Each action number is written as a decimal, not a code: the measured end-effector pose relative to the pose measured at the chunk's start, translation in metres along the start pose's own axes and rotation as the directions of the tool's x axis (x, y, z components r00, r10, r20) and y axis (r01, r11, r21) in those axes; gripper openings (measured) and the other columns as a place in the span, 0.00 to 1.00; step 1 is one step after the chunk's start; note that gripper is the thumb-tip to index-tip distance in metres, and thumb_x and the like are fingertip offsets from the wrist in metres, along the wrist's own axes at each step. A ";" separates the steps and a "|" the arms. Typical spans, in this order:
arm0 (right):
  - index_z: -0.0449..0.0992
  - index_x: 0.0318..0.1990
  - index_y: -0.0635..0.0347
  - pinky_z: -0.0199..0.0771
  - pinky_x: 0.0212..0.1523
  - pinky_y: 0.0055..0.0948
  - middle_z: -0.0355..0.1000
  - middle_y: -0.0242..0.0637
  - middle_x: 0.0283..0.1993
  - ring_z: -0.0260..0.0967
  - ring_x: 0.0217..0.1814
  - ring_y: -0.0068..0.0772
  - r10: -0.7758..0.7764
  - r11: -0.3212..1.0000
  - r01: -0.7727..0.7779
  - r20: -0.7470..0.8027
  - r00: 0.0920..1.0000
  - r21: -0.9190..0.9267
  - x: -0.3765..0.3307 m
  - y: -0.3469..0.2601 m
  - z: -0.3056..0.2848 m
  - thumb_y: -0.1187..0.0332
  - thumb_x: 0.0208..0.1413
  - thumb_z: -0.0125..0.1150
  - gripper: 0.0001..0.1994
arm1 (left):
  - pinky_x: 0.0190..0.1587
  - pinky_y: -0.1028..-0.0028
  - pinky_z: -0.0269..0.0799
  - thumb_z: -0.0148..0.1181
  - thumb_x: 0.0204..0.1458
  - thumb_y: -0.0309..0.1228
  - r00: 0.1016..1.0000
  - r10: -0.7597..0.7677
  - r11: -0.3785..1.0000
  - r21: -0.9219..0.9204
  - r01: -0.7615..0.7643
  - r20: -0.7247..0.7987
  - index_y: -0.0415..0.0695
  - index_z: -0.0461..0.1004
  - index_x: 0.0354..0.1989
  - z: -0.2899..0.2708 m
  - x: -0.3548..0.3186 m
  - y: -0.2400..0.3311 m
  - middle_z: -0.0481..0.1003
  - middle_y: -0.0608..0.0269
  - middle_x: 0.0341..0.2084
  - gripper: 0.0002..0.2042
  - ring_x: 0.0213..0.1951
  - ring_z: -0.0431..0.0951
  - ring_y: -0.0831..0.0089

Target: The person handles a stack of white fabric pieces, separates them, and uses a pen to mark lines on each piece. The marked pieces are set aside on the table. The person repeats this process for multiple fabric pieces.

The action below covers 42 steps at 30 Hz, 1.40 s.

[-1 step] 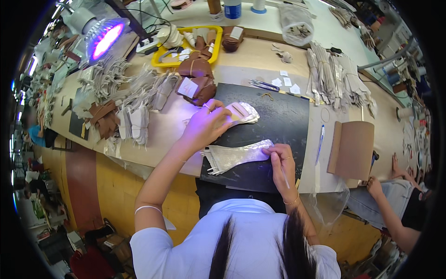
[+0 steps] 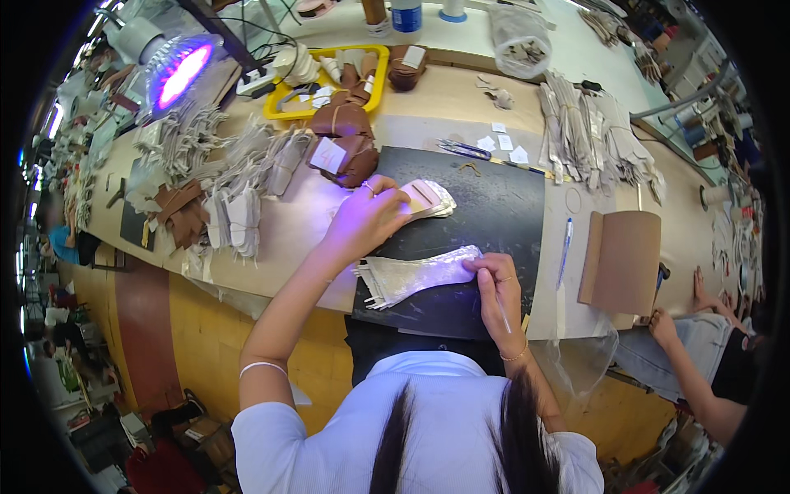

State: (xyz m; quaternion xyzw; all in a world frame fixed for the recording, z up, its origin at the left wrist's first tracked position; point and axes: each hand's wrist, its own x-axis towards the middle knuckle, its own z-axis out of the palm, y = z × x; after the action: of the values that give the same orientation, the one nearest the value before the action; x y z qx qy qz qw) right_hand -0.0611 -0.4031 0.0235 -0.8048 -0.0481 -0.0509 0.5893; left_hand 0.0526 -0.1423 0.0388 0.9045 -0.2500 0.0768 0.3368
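Observation:
On the black mat (image 2: 502, 206) lies a stack of pale glove-shaped leather pieces (image 2: 444, 206), with a pinkish-tan piece (image 2: 421, 196) on top. My left hand (image 2: 368, 216) is closed at the left end of that stack, its fingertips on the edge. Nearer me, a shiny whitish piece (image 2: 420, 273) with narrow strips at its left end lies across the mat. My right hand (image 2: 498, 284) is pinched at its right end. A thin pale stick (image 2: 504, 314) runs down from between those fingers; its tip is hidden.
Thread snips (image 2: 465, 148) lie at the mat's far edge. Brown bundles (image 2: 346, 140) and a yellow tray (image 2: 284, 109) stand beyond my left hand, with pale bundles (image 2: 239, 210) to the left. A lit lamp (image 2: 183, 76) hangs far left. A brown board (image 2: 621, 263) and pen (image 2: 566, 247) lie right.

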 end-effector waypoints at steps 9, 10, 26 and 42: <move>0.75 0.46 0.64 0.69 0.57 0.34 0.73 0.46 0.48 0.72 0.51 0.40 -0.004 1.000 0.004 -0.186 0.983 0.000 0.000 0.015 -0.018 0.72 0.67 0.55 0.06 | 0.41 0.67 0.78 0.64 0.59 0.27 0.982 -0.100 0.992 -0.098 0.085 -0.160 0.43 0.80 0.45 -0.035 0.020 0.018 0.80 0.53 0.42 0.08 0.39 0.82 0.58; 0.75 0.46 0.64 0.69 0.57 0.33 0.73 0.46 0.48 0.72 0.51 0.40 0.000 1.000 0.001 -0.193 0.981 0.005 0.000 0.017 -0.019 0.72 0.67 0.55 0.06 | 0.41 0.67 0.77 0.63 0.59 0.27 0.977 -0.136 0.986 -0.121 0.117 -0.163 0.42 0.79 0.45 -0.042 0.019 0.024 0.80 0.52 0.40 0.08 0.39 0.82 0.57; 0.77 0.45 0.63 0.71 0.54 0.33 0.72 0.45 0.46 0.72 0.50 0.41 0.014 0.999 -0.019 -0.139 0.990 -0.032 -0.002 0.013 -0.019 0.71 0.67 0.58 0.06 | 0.38 0.64 0.75 0.75 0.44 0.32 0.973 0.201 0.979 -0.001 -0.202 0.111 0.42 0.80 0.43 0.039 -0.043 0.062 0.78 0.59 0.44 0.17 0.37 0.77 0.62; 0.76 0.44 0.64 0.72 0.52 0.33 0.74 0.44 0.44 0.73 0.47 0.41 -0.007 0.999 0.003 -0.125 0.992 -0.040 -0.002 0.013 -0.019 0.74 0.65 0.58 0.05 | 0.45 0.62 0.72 0.75 0.44 0.31 0.969 0.238 0.964 0.105 -0.244 0.070 0.44 0.84 0.39 0.060 -0.049 0.065 0.80 0.61 0.47 0.13 0.43 0.75 0.60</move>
State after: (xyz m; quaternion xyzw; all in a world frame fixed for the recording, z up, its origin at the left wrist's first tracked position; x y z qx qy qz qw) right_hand -0.0621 -0.4257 0.0163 -0.8114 -0.0122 -0.1035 0.5751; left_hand -0.0239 -0.2037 0.0152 0.8868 -0.3629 0.1053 0.2661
